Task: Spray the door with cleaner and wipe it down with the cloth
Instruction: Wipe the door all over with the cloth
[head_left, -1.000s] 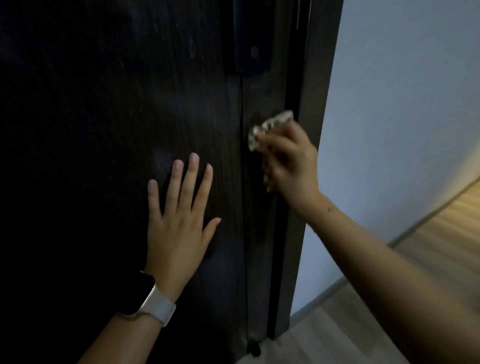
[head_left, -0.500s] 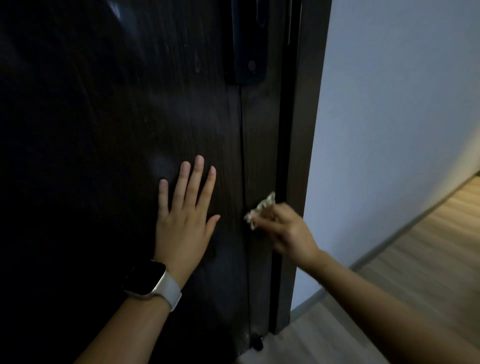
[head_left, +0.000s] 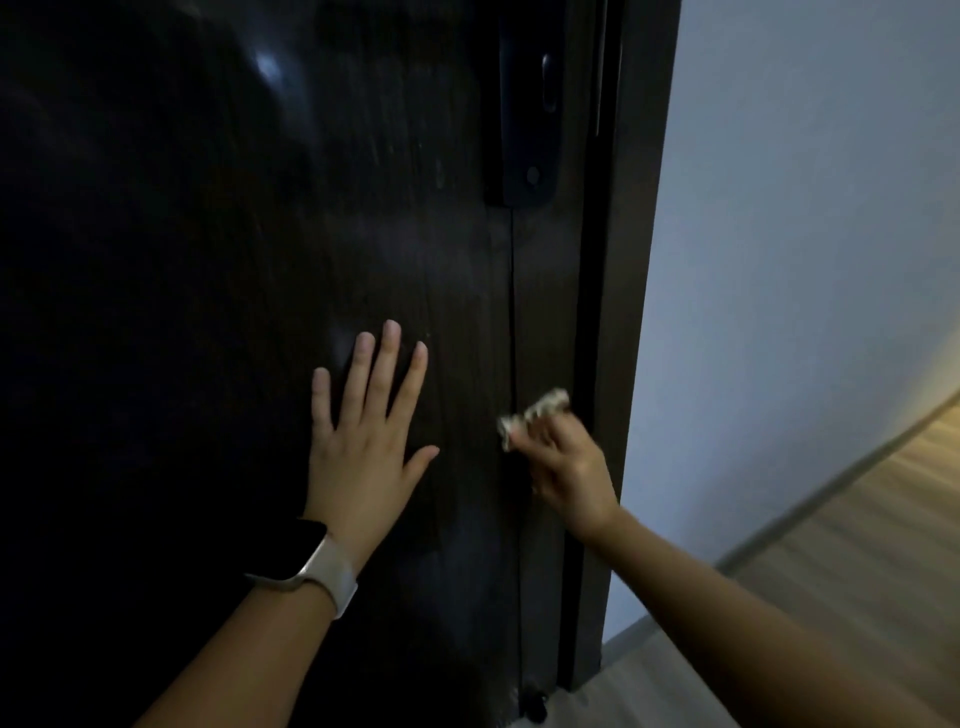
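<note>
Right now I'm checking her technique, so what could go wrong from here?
1. The right hand wipes the cloth right at the gap between door and frame; fingers could get pinched if the door shifts.
2. The left hand presses flat on the door, likely leaving prints on the dark surface.

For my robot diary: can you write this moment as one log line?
left hand flat on door | right hand holds cloth at door edge
</note>
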